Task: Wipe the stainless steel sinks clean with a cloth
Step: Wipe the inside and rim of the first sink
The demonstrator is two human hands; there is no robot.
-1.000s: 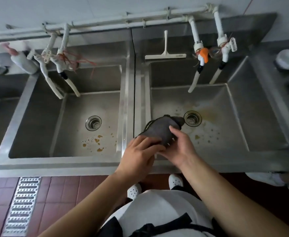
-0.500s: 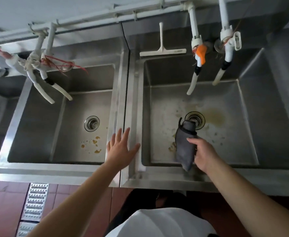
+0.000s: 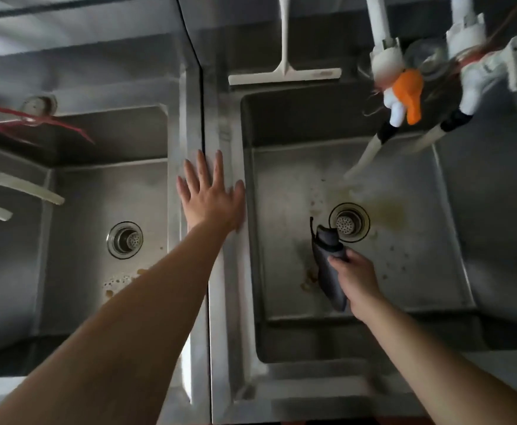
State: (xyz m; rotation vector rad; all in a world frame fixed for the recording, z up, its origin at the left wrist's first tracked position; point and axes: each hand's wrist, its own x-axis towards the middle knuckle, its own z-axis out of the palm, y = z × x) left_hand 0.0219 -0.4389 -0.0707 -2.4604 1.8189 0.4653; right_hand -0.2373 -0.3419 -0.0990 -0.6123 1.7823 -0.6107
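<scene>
Compared with half a second earlier, our left hand (image 3: 211,197) has travelled forward along the steel divider (image 3: 220,271) between the two basins, and our right hand (image 3: 356,277) with the cloth (image 3: 327,265) has gone deeper into the right sink (image 3: 404,271), closer to its drain (image 3: 349,223). We see the left hand flat, its fingers straight and spread, palm down on the divider and holding nothing. We see the right hand gripping the dark grey cloth, fingers curled round its middle; the cloth hangs bunched and elongated, its upper end just beside the drain and its lower end trailing toward the near wall of the basin. Whether the cloth touches the basin floor we cannot tell. Brownish stains lie on the floor of the right sink, to the right of the drain and to the left of the cloth. The left sink (image 3: 82,240) shows its own drain (image 3: 124,240) and some orange specks near our left forearm. A white squeegee (image 3: 284,75) rests on the ledge behind the right sink. Two white taps hang over that basin, one with an orange handle (image 3: 410,93).
</scene>
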